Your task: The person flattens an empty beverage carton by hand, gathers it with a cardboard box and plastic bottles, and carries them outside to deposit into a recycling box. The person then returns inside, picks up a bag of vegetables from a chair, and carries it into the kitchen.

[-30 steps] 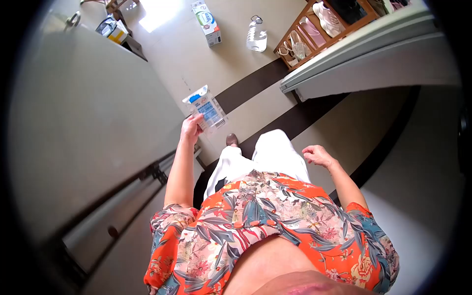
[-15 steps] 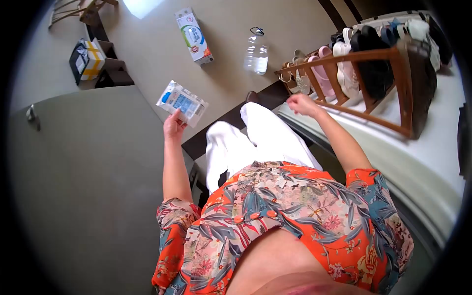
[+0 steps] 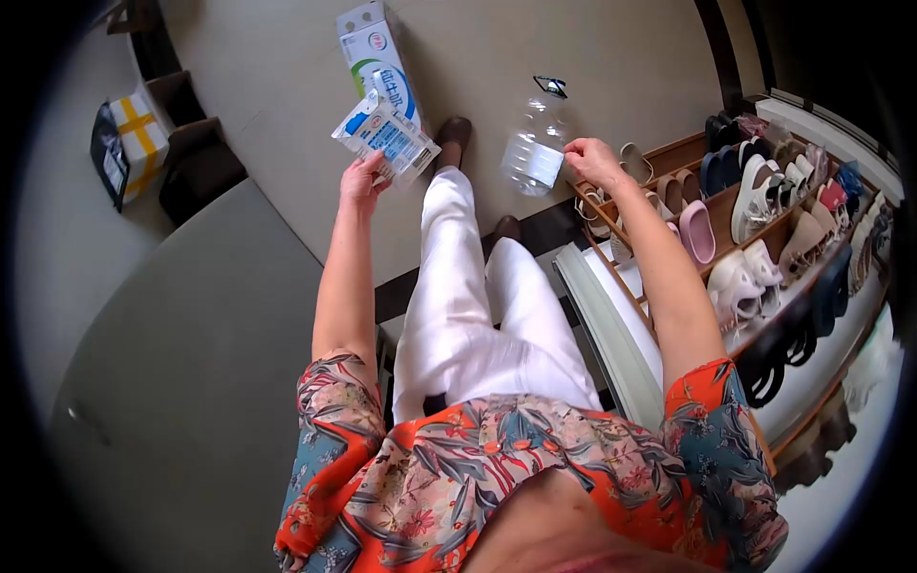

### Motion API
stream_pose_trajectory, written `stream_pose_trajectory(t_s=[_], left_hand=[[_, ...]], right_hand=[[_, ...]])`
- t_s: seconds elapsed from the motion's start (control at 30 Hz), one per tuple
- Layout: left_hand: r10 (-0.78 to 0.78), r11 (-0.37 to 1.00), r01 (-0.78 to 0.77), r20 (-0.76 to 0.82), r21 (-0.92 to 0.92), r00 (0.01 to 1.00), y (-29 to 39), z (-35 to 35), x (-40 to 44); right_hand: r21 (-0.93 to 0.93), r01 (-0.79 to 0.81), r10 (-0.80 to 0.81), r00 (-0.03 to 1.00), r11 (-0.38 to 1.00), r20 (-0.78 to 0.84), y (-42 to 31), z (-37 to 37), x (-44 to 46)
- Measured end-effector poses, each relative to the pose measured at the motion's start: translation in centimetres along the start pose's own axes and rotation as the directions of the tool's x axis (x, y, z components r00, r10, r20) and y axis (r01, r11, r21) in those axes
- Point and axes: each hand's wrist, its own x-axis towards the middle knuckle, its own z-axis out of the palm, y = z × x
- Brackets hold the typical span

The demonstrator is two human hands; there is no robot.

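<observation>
My left hand (image 3: 365, 181) grips the lower edge of a flat clear and white packet (image 3: 390, 141) with blue print. The packet overlaps part of a white, blue and green carton (image 3: 374, 53) on the floor. My right hand (image 3: 596, 163) is raised with its fingers curled together; whether anything small is between them cannot be made out. In the view it lies right beside a big clear plastic bottle (image 3: 537, 143) with a pale label and a dark handle, which stands on the floor.
A wooden rack (image 3: 683, 158) with several pairs of shoes fills the right side. At the left is a grey-green door (image 3: 191, 382). Beyond it a white box with yellow tape (image 3: 140, 143) lies near dark furniture. A pale door frame (image 3: 607, 320) runs beside my legs.
I have stepped forward through the doorway, so the carton, bottle and shoe rack look nearer. The packet stays in my left hand. My right hand now appears beside the bottle.
</observation>
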Motion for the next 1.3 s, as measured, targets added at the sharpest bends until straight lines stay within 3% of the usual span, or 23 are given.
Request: stream_pose_trajectory(t_s=[0.1, 0.37, 0.53, 0.6, 0.7, 0.83, 0.9, 0.97, 1.03, 1.1, 1.17, 1.23, 1.3], left_hand=[[-0.017, 0.995, 0.025, -0.077, 0.094, 0.997, 0.6, 3.8, 4.9], [0.063, 0.98, -0.018, -0.227, 0.196, 0.972, 0.1, 3.3, 11.8], [0.128, 0.982, -0.077, -0.313, 0.17, 0.941, 0.6, 3.7, 10.9], [0.091, 0.985, -0.045, -0.277, 0.168, 0.956, 0.3, 3.9, 10.3], [0.042, 0.99, -0.014, -0.204, 0.137, 0.978, 0.0, 3.9, 10.3], [0.049, 0.996, -0.04, -0.113, 0.077, 0.992, 0.7, 3.5, 10.7], [0.053, 0.999, -0.052, -0.118, 0.006, 0.992, 1.1, 3.0, 10.5], [0.059, 0.995, -0.069, -0.136, -0.068, 0.989, 1.8, 2.8, 9.5], [0.057, 0.993, -0.07, -0.125, -0.099, 0.991, 2.0, 2.2, 9.6], [0.073, 0.988, -0.087, -0.109, -0.127, 0.991, 2.2, 2.1, 9.6], [0.073, 0.985, -0.088, -0.103, -0.15, 0.992, 2.2, 1.8, 8.7], [0.057, 0.983, -0.076, -0.115, -0.169, 0.992, 1.9, 1.4, 7.3], [0.061, 0.983, -0.079, -0.114, -0.164, 0.992, 1.7, 1.2, 6.1]], right_hand=[[-0.053, -0.011, 0.01, 0.999, 0.999, -0.036, 2.6, 0.3, 4.6], [-0.059, -0.049, 0.038, 0.983, 0.997, -0.181, 7.5, 0.3, 13.7], [-0.268, -0.015, -0.048, 0.972, 0.963, -0.228, 9.1, 1.3, 19.5], [-0.331, -0.026, -0.062, 0.966, 0.943, -0.25, 9.8, 2.2, 20.8], [-0.415, -0.121, 0.076, 0.989, 0.902, -0.124, 9.4, 2.2, 21.4], [-0.42, -0.07, 0.097, 0.994, 0.905, 0.044, 7.6, 1.9, 21.4], [-0.354, 0.004, 0.05, 0.988, 0.935, 0.144, 6.2, 1.0, 20.7], [-0.152, 0.066, 0.007, 0.9, 0.986, 0.435, 4.2, -0.3, 17.3], [-0.065, 0.151, -0.088, 0.817, 0.986, 0.57, 3.9, -1.9, 12.7], [-0.12, 0.106, -0.011, 0.793, 0.987, 0.609, 2.5, -4.3, 6.8], [-0.229, 0.445, -0.304, 0.831, 0.866, 0.466, 4.7, -4.2, 2.0], [-0.243, 0.486, -0.422, 0.865, 0.84, 0.272, 6.0, -3.6, -1.9], [-0.334, 0.418, -0.355, 0.905, 0.845, 0.234, 6.6, -3.5, -4.3]])
